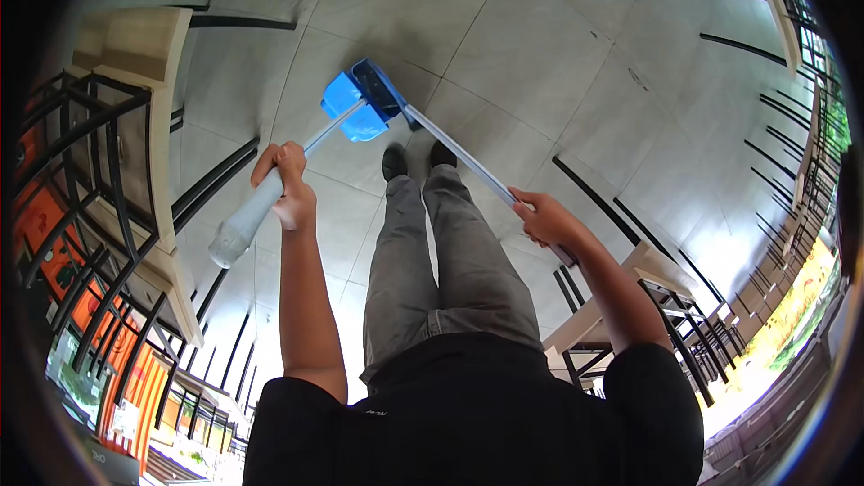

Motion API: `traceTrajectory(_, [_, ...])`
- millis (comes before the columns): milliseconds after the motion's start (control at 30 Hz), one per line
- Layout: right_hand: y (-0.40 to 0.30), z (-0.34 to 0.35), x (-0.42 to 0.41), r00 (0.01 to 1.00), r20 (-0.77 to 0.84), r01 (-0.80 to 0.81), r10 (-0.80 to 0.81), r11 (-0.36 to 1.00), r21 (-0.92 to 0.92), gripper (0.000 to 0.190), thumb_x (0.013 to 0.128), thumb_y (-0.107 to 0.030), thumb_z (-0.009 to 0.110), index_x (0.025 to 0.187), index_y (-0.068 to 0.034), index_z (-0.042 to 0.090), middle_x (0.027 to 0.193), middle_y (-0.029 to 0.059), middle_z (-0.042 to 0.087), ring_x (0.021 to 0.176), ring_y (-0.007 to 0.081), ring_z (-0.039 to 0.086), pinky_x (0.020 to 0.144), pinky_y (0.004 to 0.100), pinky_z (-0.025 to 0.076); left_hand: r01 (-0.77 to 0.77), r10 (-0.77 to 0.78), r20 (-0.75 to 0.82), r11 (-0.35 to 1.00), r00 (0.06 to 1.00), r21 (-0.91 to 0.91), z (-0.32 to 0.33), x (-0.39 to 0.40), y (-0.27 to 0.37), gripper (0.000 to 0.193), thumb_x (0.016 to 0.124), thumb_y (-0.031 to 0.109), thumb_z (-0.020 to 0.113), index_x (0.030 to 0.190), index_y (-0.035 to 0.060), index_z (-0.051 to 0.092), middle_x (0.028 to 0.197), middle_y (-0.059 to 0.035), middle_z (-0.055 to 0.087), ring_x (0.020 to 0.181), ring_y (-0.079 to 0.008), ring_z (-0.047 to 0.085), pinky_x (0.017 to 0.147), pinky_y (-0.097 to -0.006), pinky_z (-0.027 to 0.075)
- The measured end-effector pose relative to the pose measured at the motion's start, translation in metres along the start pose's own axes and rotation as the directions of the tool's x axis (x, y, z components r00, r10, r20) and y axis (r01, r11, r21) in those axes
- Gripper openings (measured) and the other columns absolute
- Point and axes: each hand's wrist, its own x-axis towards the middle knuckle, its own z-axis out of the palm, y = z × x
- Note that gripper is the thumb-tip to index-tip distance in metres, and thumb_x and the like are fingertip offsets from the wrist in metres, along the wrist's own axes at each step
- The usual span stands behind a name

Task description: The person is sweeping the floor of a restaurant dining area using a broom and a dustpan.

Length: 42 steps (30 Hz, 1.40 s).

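My left hand point(287, 172) is wrapped around a pole with a thick pale grip point(246, 219), whose end points back toward me. That pole runs down to a bright blue plastic head point(354, 108). In my right hand point(543, 219) is a second long pale pole point(466, 152), slanting down to a dark blue pan-like head point(376, 88), apparently a long-handled dustpan. The two blue heads overlap low over the floor, just beyond my dark shoes point(395, 162). Whether they touch each other or the tiles I cannot tell. Whatever the pan holds is too dark to make out.
Large grey tiles point(513, 47) cover the floor. On the left, black metal chair or stool frames point(111, 135) crowd light wooden tables point(175, 81). Another wooden table edge point(580, 327) is close by my right elbow. Further tables and black legs point(776, 115) line the right side.
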Motion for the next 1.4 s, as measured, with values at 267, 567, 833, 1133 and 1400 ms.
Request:
traceTrajectory(267, [0.004,0.042,0.055,0.855,-0.324,0.186,-0.404,0.824,-0.536,0.046,0.101,-0.018,0.047,0.147,-0.011,0.048,0.08,0.0254,0.068,0.069,0.038,0.068,0.058,0.0464,0.052,-0.025,0.025,-0.024,1.0,0.999,0.001,-0.008,-0.003,-0.004,0.038,0.1,0.008,0.045,0.069,0.0105,0.023,0.057,0.0012,0.025,0.055,-0.0095,0.026,0.055,-0.0297,0.022])
traceTrajectory(567, [-0.06,0.057,0.023,0.996,-0.03,0.09,-0.089,0.995,0.047,0.046,0.102,-0.02,0.048,0.147,-0.014,0.048,0.068,0.0115,0.06,0.052,0.0156,0.056,0.047,0.0355,0.047,-0.037,0.049,-0.169,0.997,0.984,0.073,-0.06,-0.019,-0.004,0.038,0.103,0.01,0.042,0.069,0.0103,0.026,0.057,0.0007,0.025,0.055,-0.0103,0.029,0.054,-0.0296,0.024])
traceTrajectory(833, [0.078,0.08,0.043,0.799,-0.414,0.272,-0.436,0.876,-0.398,0.049,0.103,-0.019,0.05,0.151,-0.016,0.042,0.079,0.0188,0.065,0.048,0.0197,0.053,0.05,0.0359,0.049,-0.075,0.066,-0.089,0.992,0.994,-0.103,-0.126,-0.016,-0.02,0.032,0.096,0.005,0.044,0.069,0.011,0.028,0.058,0.0007,0.027,0.056,-0.0108,0.027,0.057,-0.0299,0.025])
traceTrajectory(1133, [-0.023,0.162,0.029,0.999,0.032,-0.008,0.002,0.985,0.175,0.049,0.104,-0.025,0.048,0.152,-0.023,0.043,0.066,0.0037,0.054,0.049,0.0124,0.048,0.045,0.0301,0.043,-0.044,0.042,-0.092,0.999,0.995,-0.024,-0.152,-0.029,-0.02,0.031,0.093,0.004,0.046,0.07,0.0112,0.027,0.06,0.0001,0.03,0.058,-0.0107,0.028,0.056,-0.0301,0.023])
traceTrajectory(1400, [-0.123,0.083,-0.01,0.952,-0.255,0.126,-0.166,0.978,-0.167,0.05,0.099,-0.022,0.049,0.148,-0.014,0.048,0.065,0.0065,0.058,0.053,0.0122,0.056,0.047,0.0326,0.046,-0.029,-0.032,-0.555,0.995,0.831,-0.1,-0.129,-0.008,-0.029,0.038,0.099,0.01,0.055,0.068,0.0082,0.033,0.061,-0.0009,0.035,0.059,-0.0093,0.033,0.053,-0.0278,0.026])
